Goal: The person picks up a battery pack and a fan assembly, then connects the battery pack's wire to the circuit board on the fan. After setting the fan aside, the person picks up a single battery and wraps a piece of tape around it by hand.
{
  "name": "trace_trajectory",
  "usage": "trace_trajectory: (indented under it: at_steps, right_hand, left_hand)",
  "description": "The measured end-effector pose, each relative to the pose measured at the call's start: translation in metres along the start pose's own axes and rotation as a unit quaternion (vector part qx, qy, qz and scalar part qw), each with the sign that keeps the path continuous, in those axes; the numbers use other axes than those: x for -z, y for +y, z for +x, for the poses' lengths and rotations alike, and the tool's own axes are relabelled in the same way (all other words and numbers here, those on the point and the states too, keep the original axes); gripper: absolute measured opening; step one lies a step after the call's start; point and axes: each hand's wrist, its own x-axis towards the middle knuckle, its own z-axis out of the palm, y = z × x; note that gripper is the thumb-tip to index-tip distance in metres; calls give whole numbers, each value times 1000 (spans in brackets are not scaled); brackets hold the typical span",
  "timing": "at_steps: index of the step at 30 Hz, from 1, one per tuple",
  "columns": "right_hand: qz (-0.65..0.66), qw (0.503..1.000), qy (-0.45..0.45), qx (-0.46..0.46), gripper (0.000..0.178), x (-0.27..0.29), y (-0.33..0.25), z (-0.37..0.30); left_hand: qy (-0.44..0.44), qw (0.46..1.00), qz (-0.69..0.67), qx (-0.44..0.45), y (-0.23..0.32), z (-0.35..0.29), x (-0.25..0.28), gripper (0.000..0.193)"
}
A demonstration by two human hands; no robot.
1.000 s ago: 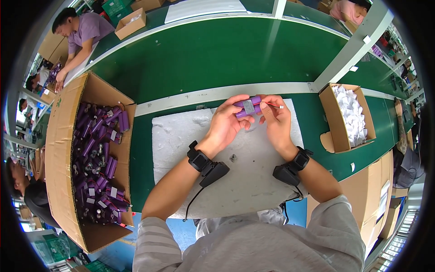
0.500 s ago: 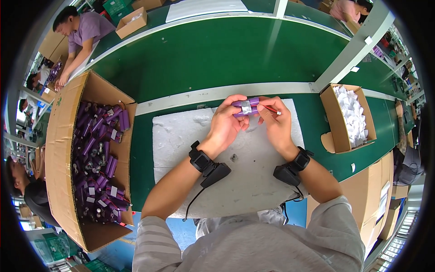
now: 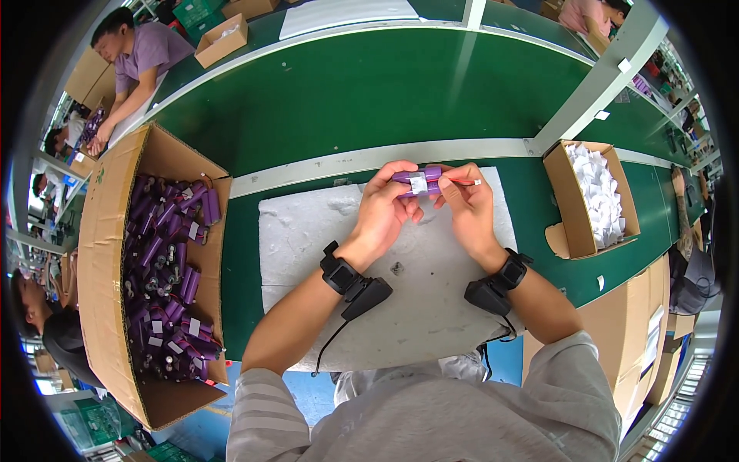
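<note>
A purple battery pack (image 3: 433,174) of two side-by-side cells is held above the pale foam board. A whitish label (image 3: 418,183) lies across its middle. My left hand (image 3: 382,202) grips the pack's left end, fingers closed round it. At the other end, my right hand (image 3: 469,206) is closed with thumb and fingertips on the pack. Red and dark wires with a small white connector (image 3: 477,182) stick out past the right fingers. The foam board (image 3: 308,231) lies under both hands.
On the left stands a cardboard box (image 3: 104,269) full of purple battery packs (image 3: 165,254). A smaller box (image 3: 571,223) of white paper pieces (image 3: 596,196) sits to the right. A white rail (image 3: 323,165) runs behind the board, meeting a post (image 3: 596,92). Other people work beyond.
The pack has turned slightly in my hands, so its label faces up more squarely. The wire and connector have swung a little up and to the right.
</note>
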Motion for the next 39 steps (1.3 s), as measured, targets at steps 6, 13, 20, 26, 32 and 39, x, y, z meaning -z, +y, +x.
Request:
trace_trajectory:
  at_steps: [6, 13, 20, 26, 32, 39]
  right_hand:
    - [56, 997, 16, -47, 15, -5, -10, 2]
    - [41, 996, -12, -81, 22, -2, -12, 3]
    - [56, 994, -59, -74, 23, 5, -6, 4]
    - [12, 998, -24, -53, 24, -4, -11, -1]
    - [24, 999, 23, -15, 22, -6, -12, 2]
    - [41, 999, 16, -15, 14, -2, -9, 2]
  left_hand:
    - [-12, 996, 76, -53, -6, 1, -3, 27]
    - [-31, 988, 125, -81, -8, 0, 0, 29]
    - [-44, 980, 171, -96, -8, 0, 3, 30]
    - [-38, 988, 122, -90, -4, -1, -1, 29]
    - [-69, 993, 55, -78, -2, -1, 0, 30]
    - [-51, 996, 30, -72, 0, -3, -2, 34]
